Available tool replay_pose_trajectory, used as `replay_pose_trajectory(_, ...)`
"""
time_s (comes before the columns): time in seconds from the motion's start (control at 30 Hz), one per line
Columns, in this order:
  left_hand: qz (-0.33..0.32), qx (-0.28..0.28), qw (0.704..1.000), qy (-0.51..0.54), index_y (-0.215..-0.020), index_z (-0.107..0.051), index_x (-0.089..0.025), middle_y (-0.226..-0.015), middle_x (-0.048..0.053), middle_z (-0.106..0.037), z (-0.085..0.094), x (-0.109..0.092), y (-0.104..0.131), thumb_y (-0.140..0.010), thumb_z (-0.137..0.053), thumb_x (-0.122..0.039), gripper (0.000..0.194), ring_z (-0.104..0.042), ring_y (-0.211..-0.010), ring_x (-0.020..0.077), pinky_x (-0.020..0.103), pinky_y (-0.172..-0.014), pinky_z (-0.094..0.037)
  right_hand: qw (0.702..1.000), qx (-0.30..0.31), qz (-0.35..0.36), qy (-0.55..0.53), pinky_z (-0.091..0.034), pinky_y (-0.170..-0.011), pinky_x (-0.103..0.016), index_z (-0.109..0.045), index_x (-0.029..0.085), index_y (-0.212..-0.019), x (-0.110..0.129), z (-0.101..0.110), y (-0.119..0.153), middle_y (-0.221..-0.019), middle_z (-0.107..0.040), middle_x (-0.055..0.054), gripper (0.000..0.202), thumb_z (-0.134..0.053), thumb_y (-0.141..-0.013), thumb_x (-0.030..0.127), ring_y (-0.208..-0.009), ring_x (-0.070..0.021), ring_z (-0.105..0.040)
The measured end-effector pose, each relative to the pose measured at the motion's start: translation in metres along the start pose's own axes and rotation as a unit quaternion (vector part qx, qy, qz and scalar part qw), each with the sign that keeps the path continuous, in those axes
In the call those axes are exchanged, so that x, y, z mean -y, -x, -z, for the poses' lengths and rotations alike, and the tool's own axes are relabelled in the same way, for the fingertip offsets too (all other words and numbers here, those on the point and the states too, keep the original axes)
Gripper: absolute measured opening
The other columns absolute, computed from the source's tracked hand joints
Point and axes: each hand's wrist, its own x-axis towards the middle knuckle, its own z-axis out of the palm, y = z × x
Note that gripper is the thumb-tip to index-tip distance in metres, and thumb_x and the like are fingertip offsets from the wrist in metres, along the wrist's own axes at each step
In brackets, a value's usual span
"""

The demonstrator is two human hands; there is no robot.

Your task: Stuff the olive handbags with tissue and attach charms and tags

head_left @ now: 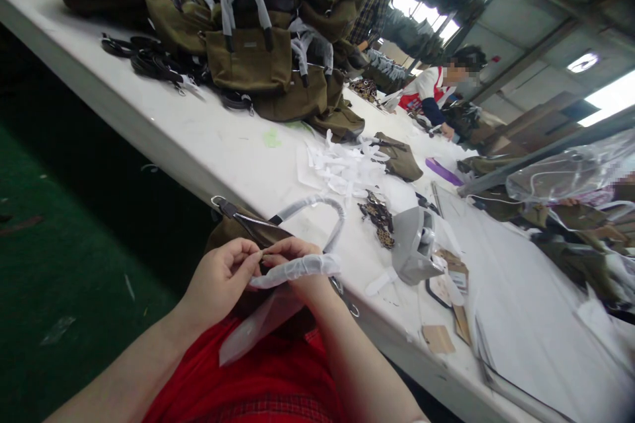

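Note:
An olive-brown handbag [233,234] with an open metal zipper rests at the near table edge, against my body. One of its handles [342,215], wrapped in translucent white paper, arches onto the table. A second wrapped handle [302,267] crosses over my right hand [297,258]. My left hand [218,281] meets it above the bag, fingertips pinched together. Whatever is between the fingers is too small and covered to name. A loose strip of white wrapping [262,324] hangs below the hands over my red apron.
Olive handbags [251,66] and dark straps [159,66] are piled at the far left. White paper strips [347,165], a leopard-print piece [380,218], a grey tape dispenser [414,244] and cardboard tags [439,339] lie ahead and right. A co-worker [431,89] leans over the table farther back.

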Motion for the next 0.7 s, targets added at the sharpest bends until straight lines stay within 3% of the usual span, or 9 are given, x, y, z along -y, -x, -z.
replay_pose_trajectory(0.5,0.002,0.007,0.999,-0.047,-0.089,-0.060,-0.018,-0.066,-0.001,-0.065,0.002,-0.001,0.000,-0.089,-0.056,-0.052,0.033,-0.064,-0.059,0.0141,0.020,-0.055,-0.052,0.999,-0.009,-0.015,0.028,-0.050,-0.053,-0.022,-0.074,0.022,-0.078,-0.004,0.004,0.002,-0.070,-0.072,-0.001,0.023,-0.083,-0.064,0.039,-0.057,-0.0126,-0.064)
replay_pose_trajectory(0.7,0.009,0.009,0.997,-0.077,-0.093,-0.062,-0.019,-0.074,0.001,-0.070,0.007,0.008,0.000,-0.086,-0.058,-0.057,0.038,-0.068,-0.065,0.0175,0.024,-0.059,-0.056,1.000,0.001,-0.015,0.023,-0.051,-0.055,-0.024,-0.074,0.021,-0.080,-0.002,0.000,0.002,-0.072,-0.071,-0.001,0.030,-0.082,-0.064,0.046,-0.060,-0.0138,-0.065)
